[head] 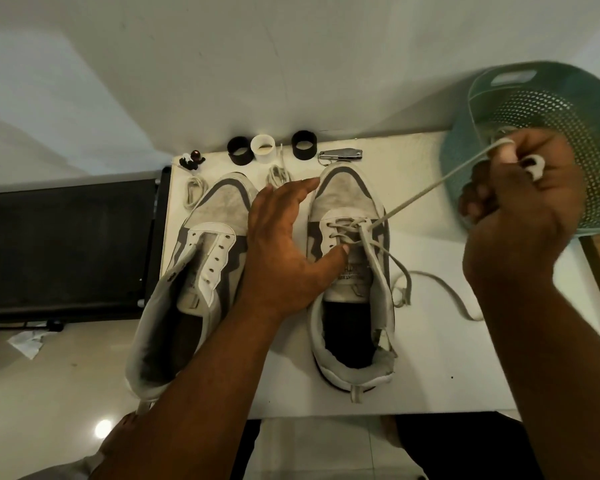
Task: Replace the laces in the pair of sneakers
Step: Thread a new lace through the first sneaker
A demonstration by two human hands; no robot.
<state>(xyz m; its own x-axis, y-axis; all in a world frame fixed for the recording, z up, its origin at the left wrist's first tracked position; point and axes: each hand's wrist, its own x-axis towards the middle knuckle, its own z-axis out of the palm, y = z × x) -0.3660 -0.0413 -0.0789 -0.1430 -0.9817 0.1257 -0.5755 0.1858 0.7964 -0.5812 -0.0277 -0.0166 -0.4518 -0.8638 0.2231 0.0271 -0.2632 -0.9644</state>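
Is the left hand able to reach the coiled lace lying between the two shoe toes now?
Probably yes. The left hand lies flat between the left sneaker and the right sneaker, fingertips pointing at the coiled lace just beyond them. Nothing lies between, but its thumb presses the right sneaker's tongue and would have to let go.

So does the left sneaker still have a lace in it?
No, the left sneaker's eyelets are bare; only the right sneaker holds a lace.

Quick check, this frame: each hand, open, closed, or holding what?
Left hand: open, pressing on the right sneaker.
Right hand: closed, gripping the lace.
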